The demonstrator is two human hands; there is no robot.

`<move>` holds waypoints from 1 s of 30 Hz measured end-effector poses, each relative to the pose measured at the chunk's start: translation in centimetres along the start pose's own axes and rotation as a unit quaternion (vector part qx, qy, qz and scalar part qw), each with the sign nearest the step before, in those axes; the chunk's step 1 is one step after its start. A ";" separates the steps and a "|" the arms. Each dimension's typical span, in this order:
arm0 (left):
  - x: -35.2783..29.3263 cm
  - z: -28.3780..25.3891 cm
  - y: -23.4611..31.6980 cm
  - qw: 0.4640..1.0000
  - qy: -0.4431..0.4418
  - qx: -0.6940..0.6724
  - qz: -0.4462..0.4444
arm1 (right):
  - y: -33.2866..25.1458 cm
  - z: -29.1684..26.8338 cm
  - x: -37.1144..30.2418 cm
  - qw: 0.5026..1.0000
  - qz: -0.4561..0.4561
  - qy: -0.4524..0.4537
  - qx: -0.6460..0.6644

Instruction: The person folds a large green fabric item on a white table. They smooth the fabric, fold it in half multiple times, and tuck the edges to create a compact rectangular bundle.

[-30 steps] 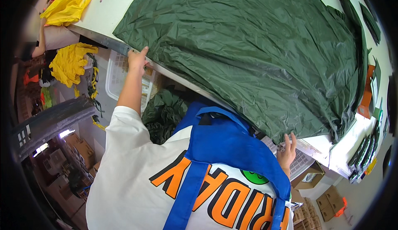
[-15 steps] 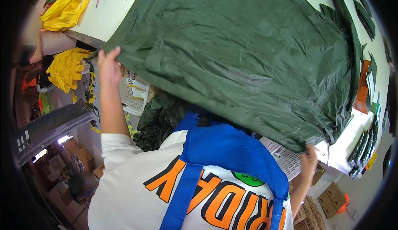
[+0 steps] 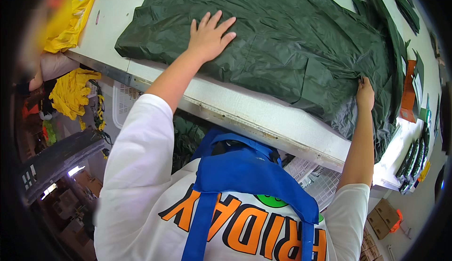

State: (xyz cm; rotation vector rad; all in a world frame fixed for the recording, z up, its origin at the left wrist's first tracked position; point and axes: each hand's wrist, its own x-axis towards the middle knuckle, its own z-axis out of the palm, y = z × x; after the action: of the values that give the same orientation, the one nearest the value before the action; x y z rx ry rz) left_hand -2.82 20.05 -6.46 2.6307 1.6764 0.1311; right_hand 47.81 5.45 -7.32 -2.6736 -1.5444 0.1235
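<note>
- Pressing flat with fingers spread, the left hand lies palm-down on the dark green fabric at about 11 o'clock in my feed.
- At 3 o'clock the right hand has its fingers closed together, pinching a gathered fold of the same fabric near the table's near edge.
- I see the fabric spread across most of the white table, its right end bunched up and spilling over the rim at about 4 o'clock.
- Loose green strips lie at 2 o'clock, an orange piece just beside the right hand, and yellow material at 10 o'clock on the table's far left end.
- A white slatted crate sits under the table, and a blue apron hangs over the white printed shirt below.
- My reading of the risk: the slick cloth could slide off the near edge if the pinch slips, since the overhanging end adds pull; a tug from the right could also drag new creases under the flat palm, or sweep the strips out of place.
</note>
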 end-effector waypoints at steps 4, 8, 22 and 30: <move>0.6 1.4 -0.6 0.993 -0.100 -0.043 -0.042 | 1.1 3.3 -0.2 0.999 0.011 0.038 0.011; -0.4 -1.4 -0.5 0.995 0.001 -0.097 0.019 | 2.8 5.0 -0.5 0.997 0.004 0.079 0.024; -10.5 2.1 -31.8 0.861 0.002 -0.073 -0.503 | 1.2 4.9 -1.4 0.995 0.068 0.075 -0.019; -10.7 -3.7 -35.0 0.879 -0.005 -0.267 -0.395 | 1.0 4.2 -3.9 0.996 0.054 0.070 -0.025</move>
State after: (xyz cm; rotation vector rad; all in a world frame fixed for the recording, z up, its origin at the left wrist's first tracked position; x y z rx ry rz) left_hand -39.27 25.11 -5.58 1.4314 2.1581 0.4684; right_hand 46.37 1.61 -11.44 -2.7368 -1.3817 -0.0979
